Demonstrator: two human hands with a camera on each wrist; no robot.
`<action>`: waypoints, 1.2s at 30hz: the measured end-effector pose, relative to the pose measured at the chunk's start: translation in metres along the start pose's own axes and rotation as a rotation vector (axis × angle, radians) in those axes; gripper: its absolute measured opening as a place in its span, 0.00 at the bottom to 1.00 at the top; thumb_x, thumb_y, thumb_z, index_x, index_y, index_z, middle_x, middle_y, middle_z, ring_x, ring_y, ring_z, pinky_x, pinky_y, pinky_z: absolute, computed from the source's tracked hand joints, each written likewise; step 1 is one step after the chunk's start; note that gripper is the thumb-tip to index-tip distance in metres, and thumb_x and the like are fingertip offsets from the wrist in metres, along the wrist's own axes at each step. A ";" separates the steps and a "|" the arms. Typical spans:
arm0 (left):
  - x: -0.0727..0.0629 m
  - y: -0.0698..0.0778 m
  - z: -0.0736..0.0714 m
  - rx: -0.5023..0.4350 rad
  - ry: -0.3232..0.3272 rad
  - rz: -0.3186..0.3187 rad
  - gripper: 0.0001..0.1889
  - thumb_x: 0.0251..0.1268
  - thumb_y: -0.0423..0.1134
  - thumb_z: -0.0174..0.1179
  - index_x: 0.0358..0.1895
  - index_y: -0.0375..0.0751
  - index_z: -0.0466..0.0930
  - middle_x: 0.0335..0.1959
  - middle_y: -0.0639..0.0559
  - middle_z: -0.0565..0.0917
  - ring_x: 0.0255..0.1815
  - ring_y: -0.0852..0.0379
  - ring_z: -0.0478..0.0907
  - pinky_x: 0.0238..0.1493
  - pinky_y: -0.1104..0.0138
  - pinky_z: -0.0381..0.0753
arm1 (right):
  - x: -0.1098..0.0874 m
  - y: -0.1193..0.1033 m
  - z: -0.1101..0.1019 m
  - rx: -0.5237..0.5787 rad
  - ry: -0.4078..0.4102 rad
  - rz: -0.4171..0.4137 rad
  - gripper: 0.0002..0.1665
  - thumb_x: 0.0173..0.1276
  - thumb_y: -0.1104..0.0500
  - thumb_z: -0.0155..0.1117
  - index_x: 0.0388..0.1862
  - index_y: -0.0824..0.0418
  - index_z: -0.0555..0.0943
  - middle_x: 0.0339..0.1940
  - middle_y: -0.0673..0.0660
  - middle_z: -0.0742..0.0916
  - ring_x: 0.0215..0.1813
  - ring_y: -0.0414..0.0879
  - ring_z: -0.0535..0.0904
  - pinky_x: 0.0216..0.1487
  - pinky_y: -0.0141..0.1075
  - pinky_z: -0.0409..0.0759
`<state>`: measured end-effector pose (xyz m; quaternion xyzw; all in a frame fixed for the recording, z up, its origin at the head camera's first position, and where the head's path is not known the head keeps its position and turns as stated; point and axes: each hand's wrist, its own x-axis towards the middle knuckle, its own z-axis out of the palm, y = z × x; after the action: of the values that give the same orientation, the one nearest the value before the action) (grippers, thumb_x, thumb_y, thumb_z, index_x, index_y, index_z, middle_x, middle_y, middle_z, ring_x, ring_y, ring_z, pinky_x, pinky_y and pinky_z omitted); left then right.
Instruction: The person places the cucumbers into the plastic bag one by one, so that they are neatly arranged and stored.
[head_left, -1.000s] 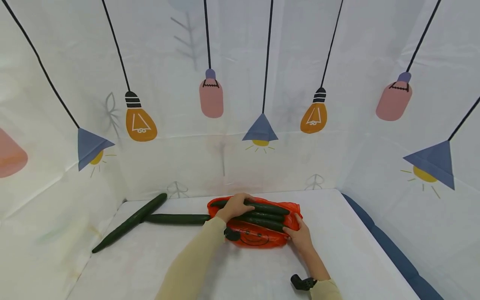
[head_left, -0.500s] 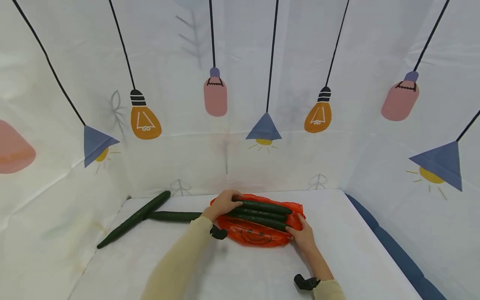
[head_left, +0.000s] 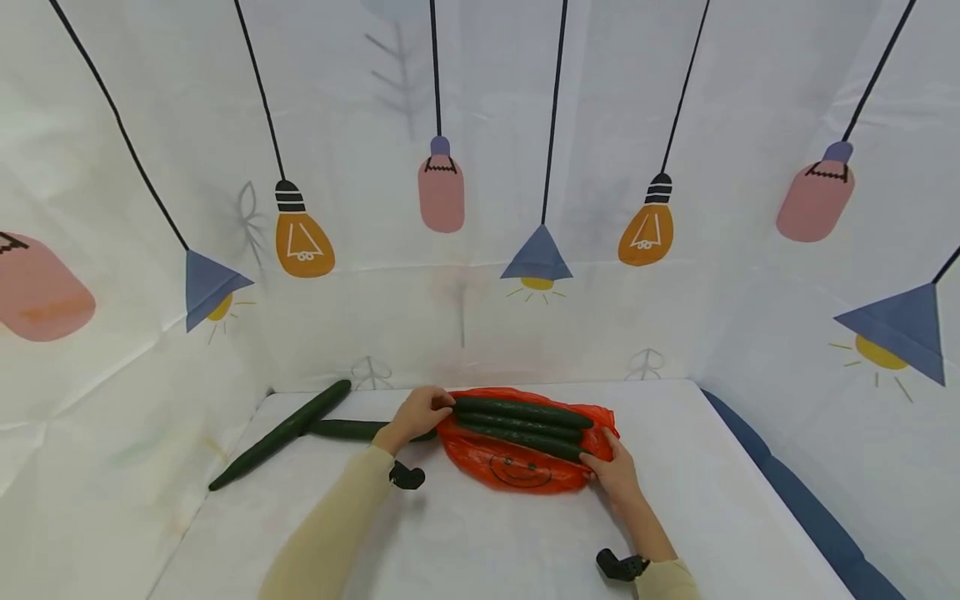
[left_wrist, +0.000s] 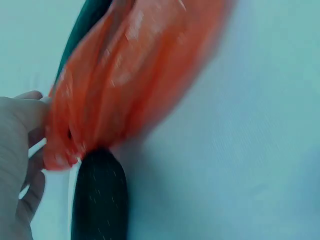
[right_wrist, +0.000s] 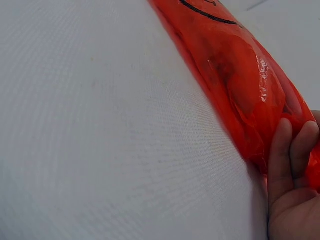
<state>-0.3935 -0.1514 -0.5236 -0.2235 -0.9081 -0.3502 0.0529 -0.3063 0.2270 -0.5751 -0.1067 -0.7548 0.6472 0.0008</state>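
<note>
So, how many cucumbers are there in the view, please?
5: three cucumbers side by side amid the red bag, one cucumber slanting at left, another cucumber partly behind the left hand. The bag may hide more.

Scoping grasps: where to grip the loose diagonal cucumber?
The diagonal cucumber: probably its near half, from above, pinching across its length. It lies flat and slanted; the other loose cucumber meets or nearly meets it past the middle, leaving the near half clear.
</note>
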 end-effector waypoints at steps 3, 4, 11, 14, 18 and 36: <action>-0.008 -0.010 -0.003 0.000 0.025 -0.001 0.05 0.63 0.31 0.63 0.41 0.40 0.85 0.37 0.53 0.83 0.40 0.54 0.77 0.45 0.57 0.77 | 0.000 0.000 0.000 -0.002 0.001 0.004 0.49 0.66 0.62 0.67 0.79 0.60 0.51 0.71 0.70 0.59 0.23 0.43 0.75 0.29 0.30 0.78; -0.011 -0.013 -0.004 -0.004 0.037 0.002 0.06 0.63 0.31 0.63 0.41 0.40 0.85 0.37 0.53 0.83 0.39 0.53 0.77 0.44 0.57 0.76 | 0.000 0.001 0.000 -0.002 0.002 0.006 0.49 0.66 0.62 0.67 0.79 0.60 0.51 0.71 0.70 0.59 0.23 0.43 0.75 0.29 0.30 0.78; -0.029 -0.033 -0.015 -0.019 0.060 -0.055 0.08 0.61 0.31 0.65 0.43 0.41 0.85 0.37 0.54 0.82 0.38 0.54 0.77 0.43 0.58 0.77 | -0.001 0.001 0.000 0.007 -0.017 0.005 0.49 0.67 0.61 0.67 0.79 0.61 0.50 0.71 0.71 0.58 0.24 0.44 0.76 0.30 0.30 0.78; -0.037 -0.041 -0.021 -0.012 0.043 -0.093 0.08 0.62 0.33 0.65 0.45 0.41 0.85 0.34 0.55 0.82 0.37 0.56 0.77 0.43 0.58 0.77 | -0.002 0.000 -0.001 0.020 -0.020 0.002 0.50 0.67 0.61 0.67 0.79 0.61 0.49 0.71 0.71 0.58 0.24 0.44 0.76 0.30 0.30 0.78; -0.048 -0.054 -0.027 0.012 0.027 -0.130 0.10 0.62 0.38 0.67 0.45 0.41 0.85 0.35 0.56 0.82 0.38 0.58 0.77 0.43 0.59 0.77 | -0.001 0.000 -0.002 0.019 -0.023 0.005 0.50 0.67 0.61 0.67 0.79 0.60 0.49 0.71 0.71 0.58 0.23 0.43 0.76 0.30 0.30 0.78; -0.088 -0.079 -0.049 0.290 -0.014 -0.160 0.26 0.50 0.57 0.72 0.51 0.50 0.85 0.47 0.52 0.84 0.53 0.47 0.77 0.57 0.43 0.64 | 0.001 0.002 -0.001 0.017 -0.040 0.011 0.49 0.68 0.61 0.66 0.79 0.60 0.48 0.71 0.71 0.58 0.24 0.43 0.77 0.31 0.29 0.79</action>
<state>-0.3523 -0.2681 -0.5572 -0.1431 -0.9644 -0.2169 0.0501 -0.3066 0.2288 -0.5770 -0.0979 -0.7485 0.6557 -0.0167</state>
